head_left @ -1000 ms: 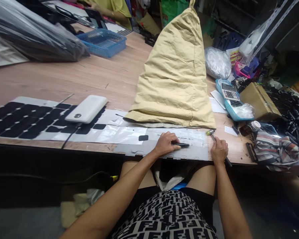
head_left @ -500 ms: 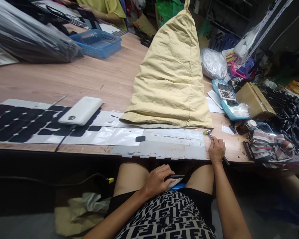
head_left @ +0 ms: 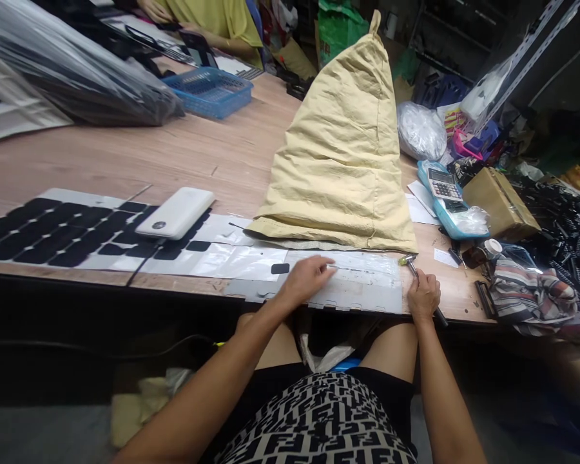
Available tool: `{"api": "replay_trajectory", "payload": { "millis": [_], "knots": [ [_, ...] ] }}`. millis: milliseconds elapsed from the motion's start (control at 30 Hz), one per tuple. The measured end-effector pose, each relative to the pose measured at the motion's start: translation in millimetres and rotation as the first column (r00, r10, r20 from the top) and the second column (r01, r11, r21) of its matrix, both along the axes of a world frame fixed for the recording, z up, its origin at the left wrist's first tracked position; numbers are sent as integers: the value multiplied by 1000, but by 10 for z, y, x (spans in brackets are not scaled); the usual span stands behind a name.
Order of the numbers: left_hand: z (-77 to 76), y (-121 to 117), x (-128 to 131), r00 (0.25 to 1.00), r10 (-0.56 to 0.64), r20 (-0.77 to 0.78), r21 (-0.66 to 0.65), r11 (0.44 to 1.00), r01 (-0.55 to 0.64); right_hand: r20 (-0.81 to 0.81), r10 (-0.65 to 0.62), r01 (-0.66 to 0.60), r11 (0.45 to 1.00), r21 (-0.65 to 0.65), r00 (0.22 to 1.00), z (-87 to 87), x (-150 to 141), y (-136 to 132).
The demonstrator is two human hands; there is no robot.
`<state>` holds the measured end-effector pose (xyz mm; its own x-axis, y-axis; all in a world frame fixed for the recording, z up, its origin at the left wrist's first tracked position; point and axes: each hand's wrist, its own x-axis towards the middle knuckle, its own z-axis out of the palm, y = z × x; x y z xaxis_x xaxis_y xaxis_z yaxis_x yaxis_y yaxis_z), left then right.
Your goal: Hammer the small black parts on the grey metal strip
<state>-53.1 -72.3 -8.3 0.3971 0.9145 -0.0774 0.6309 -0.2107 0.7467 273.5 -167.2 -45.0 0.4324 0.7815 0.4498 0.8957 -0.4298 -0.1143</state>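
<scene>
My right hand (head_left: 424, 296) is closed around the handle of a small hammer (head_left: 408, 260); its yellowish head lies at the table's front right and its black handle end sticks out past the edge. Over a clear plastic sheet (head_left: 362, 293) at the front edge, my left hand (head_left: 309, 278) has its thumb and fingertips drawn close together. Whether anything small is between them I cannot make out. Just beyond stands a large pale yellow cloth bag (head_left: 343, 161), its lower edge lying along the sheet. A small black rounded piece (head_left: 280, 269) lies left of my left hand.
A white power bank (head_left: 176, 214) rests on a black-patterned strip (head_left: 53, 232) at left. Behind are a blue basket (head_left: 212, 93) and a person in a yellow top (head_left: 217, 22). To the right sit a calculator (head_left: 443, 185), a cardboard box (head_left: 500, 203) and a striped cloth (head_left: 534, 290).
My left hand has risen from my lap, where it held a dark slim thing, to the plastic sheet on the table. My right hand stays on the hammer. The view has shifted slightly.
</scene>
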Motion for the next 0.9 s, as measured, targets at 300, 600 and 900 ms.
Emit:
{"api": "replay_trajectory", "payload": {
  "millis": [300,600,900],
  "knots": [
    [200,951,129,884,220,-412,100,975,-196,3,12,-12,1000,-9,1000,4,-4,-4],
    [194,1221,268,873,405,-272,169,913,-372,-3,2,-2,1000,-26,1000,9,-30,-5],
    [96,1186,402,797,463,-387,12,867,-498,-15,-12,11,998,-55,1000,37,-37,-8]
  ]
}}
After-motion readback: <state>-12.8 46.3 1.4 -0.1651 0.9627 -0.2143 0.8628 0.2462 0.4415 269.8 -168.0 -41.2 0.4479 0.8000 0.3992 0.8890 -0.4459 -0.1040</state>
